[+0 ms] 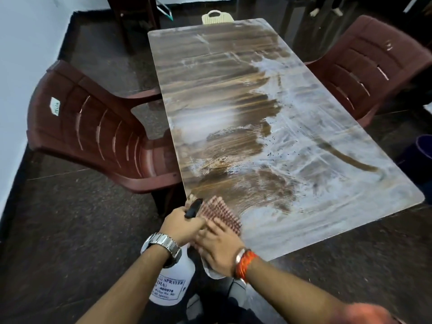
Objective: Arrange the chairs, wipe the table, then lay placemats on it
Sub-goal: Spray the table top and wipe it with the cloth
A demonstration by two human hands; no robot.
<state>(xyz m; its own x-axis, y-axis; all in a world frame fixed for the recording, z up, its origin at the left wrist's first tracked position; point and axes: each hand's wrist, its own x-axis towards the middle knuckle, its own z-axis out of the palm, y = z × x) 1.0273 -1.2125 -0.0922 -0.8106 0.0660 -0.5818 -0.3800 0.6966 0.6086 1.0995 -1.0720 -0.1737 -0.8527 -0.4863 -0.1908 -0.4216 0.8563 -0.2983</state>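
Table [304, 141] edge under blurred cloth [222, 213]

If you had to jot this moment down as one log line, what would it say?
phase: wiping | left hand: grips spray bottle | right hand: flat on cloth | table: dusty, partly wiped | placemats: none laid

Dim room, wide-angle edge distortion, slight blur.

table [224, 94] brown woodgrain, white smears | chairs [93, 127] maroon | cloth [222, 212] red-white checked | sprayer bottle [173, 286] white
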